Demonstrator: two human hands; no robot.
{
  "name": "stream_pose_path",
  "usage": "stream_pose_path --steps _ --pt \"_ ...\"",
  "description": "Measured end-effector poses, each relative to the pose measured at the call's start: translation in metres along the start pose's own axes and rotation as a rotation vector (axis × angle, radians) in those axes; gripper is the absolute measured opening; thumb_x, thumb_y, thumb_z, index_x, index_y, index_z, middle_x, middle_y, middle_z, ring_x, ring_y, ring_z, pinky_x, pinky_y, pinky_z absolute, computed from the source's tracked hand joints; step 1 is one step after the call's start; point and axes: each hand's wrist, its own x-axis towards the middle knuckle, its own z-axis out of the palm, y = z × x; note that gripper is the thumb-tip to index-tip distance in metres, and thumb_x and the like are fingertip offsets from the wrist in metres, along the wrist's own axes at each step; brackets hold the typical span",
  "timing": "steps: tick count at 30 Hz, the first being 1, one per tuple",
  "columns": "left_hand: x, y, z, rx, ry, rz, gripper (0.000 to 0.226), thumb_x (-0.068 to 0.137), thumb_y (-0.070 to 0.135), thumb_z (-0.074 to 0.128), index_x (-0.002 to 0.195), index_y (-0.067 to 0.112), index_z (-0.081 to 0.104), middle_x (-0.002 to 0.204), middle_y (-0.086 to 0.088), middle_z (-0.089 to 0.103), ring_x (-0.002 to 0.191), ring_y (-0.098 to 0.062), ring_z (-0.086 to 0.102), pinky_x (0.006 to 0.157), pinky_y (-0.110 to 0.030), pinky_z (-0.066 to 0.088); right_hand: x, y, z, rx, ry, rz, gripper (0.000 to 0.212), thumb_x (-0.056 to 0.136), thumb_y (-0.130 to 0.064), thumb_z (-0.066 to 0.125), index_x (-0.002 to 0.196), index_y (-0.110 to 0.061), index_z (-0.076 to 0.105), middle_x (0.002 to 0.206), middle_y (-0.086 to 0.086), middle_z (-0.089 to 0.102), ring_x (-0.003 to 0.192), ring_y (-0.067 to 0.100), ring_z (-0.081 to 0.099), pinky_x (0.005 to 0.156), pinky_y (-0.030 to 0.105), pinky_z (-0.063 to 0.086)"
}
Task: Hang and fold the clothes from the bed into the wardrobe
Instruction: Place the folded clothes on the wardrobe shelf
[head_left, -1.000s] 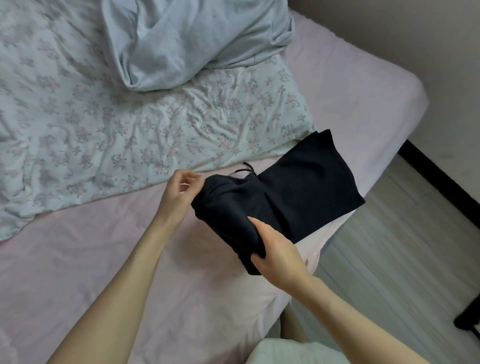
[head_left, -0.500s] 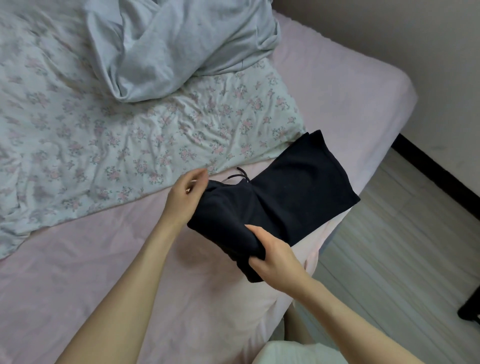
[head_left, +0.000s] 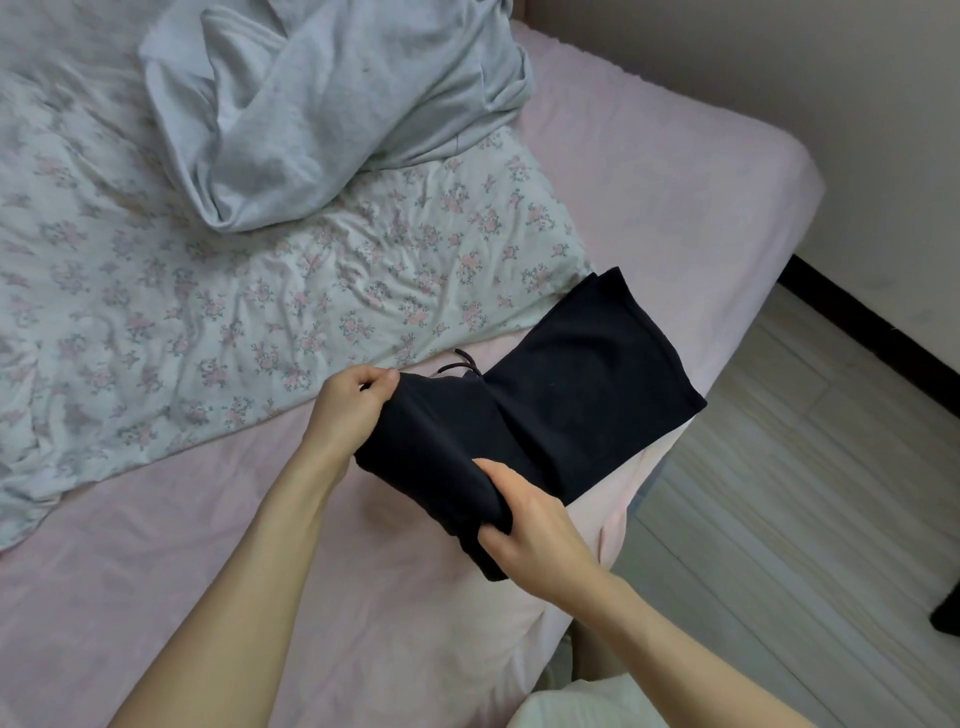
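— Two hands engaged? State grip.
— Your left hand (head_left: 349, 408) pinches and your right hand (head_left: 530, 525) clutches the folded black fabric garment (head_left: 545, 410), lying at the pink-sheeted bed's (head_left: 675, 218) edge.

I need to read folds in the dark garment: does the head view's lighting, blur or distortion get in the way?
Head view: soft, even light, no glare; faint shadow under the arms. The black garment shows almost no fold detail, though its edges stay sharp against the pink sheet. Left hand and right hand look unblurred. Wide-angle lens bends the bed's edge.
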Motion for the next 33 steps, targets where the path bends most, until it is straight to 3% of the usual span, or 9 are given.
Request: stream_pose_path --steps 4,11,14,17,20,23,27,30,33 --pt "0.001 -0.003 0.010 -0.026 0.063 0.110 0.015 0.097 0.035 0.049 0.106 0.027 0.058 0.106 0.020 0.056 0.111 -0.007 0.050 0.085 -0.015 0.036 0.010 0.007 -0.015 0.166 -0.024 0.091 0.053 0.069 -0.022 0.046 0.119 -0.040 0.048 0.099 -0.013 0.063 0.089 0.009 0.060 0.078 0.032 0.052" --pt "-0.006 -0.004 0.057 -0.074 0.009 0.249 0.063 0.086 0.055 0.041 0.144 0.030 0.034 0.135 0.026 0.036 0.131 0.003 0.033 0.109 -0.026 0.026 0.024 0.038 -0.089 0.337 0.059 0.166 0.045 0.064 -0.018 0.052 0.099 -0.046 0.056 0.085 -0.020 0.062 0.077 0.000 0.056 0.068 0.012 0.044" --pt "0.015 0.012 0.080 -0.083 -0.111 0.231 0.067 0.078 0.062 0.047 0.140 0.036 0.037 0.121 0.031 0.043 0.114 0.013 0.040 0.098 -0.016 0.030 0.032 0.064 -0.126 0.390 0.127 0.174 0.042 0.065 -0.013 0.054 0.098 -0.039 0.060 0.083 -0.012 0.063 0.076 0.003 0.057 0.068 0.016 0.045" --pt "0.040 0.029 0.104 0.037 -0.211 0.241 0.072 0.071 0.067 0.053 0.135 0.037 0.040 0.119 0.021 0.048 0.111 0.003 0.044 0.087 -0.011 0.032 0.039 0.098 -0.152 0.504 0.209 0.250 0.031 0.072 -0.007 0.055 0.094 -0.028 0.063 0.080 0.006 0.059 0.071 0.019 0.055 0.062 0.031 0.044" --pt "0.061 0.040 0.139 0.255 -0.331 0.305 0.074 0.068 0.071 0.058 0.132 0.041 0.039 0.115 0.031 0.046 0.107 0.006 0.045 0.085 -0.016 0.036 0.053 0.133 -0.169 0.544 0.289 0.375 0.015 0.068 -0.013 0.054 0.080 -0.019 0.059 0.064 -0.001 0.050 0.055 0.019 0.043 0.046 0.021 0.032" --pt "0.081 0.040 0.173 0.407 -0.244 0.336 0.049 0.085 0.053 0.057 0.128 0.031 0.048 0.120 0.019 0.055 0.111 -0.008 0.053 0.086 -0.027 0.043 0.068 0.162 -0.176 0.523 0.359 0.447 0.029 0.081 -0.002 0.050 0.095 -0.024 0.063 0.080 -0.005 0.063 0.060 0.005 0.059 0.048 0.015 0.042" --pt "0.082 0.043 0.200 0.628 -0.077 0.439 0.041 0.093 0.042 0.053 0.127 0.019 0.051 0.124 0.002 0.055 0.115 -0.019 0.050 0.100 -0.037 0.036 0.067 0.171 -0.170 0.050 0.615 0.519 0.045 0.086 -0.005 0.044 0.128 -0.018 0.051 0.124 0.001 0.054 0.100 0.013 0.054 0.086 0.028 0.043" --pt "0.058 0.039 0.198 0.645 0.234 0.729 0.025 0.087 0.031 0.063 0.101 0.011 0.060 0.098 -0.004 0.057 0.093 -0.022 0.054 0.084 -0.033 0.037 0.049 0.155 -0.142 -0.204 0.772 0.283 0.040 0.085 -0.001 0.050 0.124 -0.012 0.055 0.116 0.001 0.053 0.106 0.015 0.049 0.093 0.025 0.032" --pt "0.043 0.026 0.187 0.619 0.192 0.680 0.028 0.084 0.032 0.069 0.099 0.009 0.064 0.095 -0.004 0.057 0.091 -0.021 0.056 0.081 -0.037 0.047 0.027 0.139 -0.106 0.158 0.801 0.375 0.024 0.090 -0.006 0.053 0.111 -0.018 0.055 0.097 -0.009 0.055 0.084 0.004 0.052 0.078 0.023 0.040"
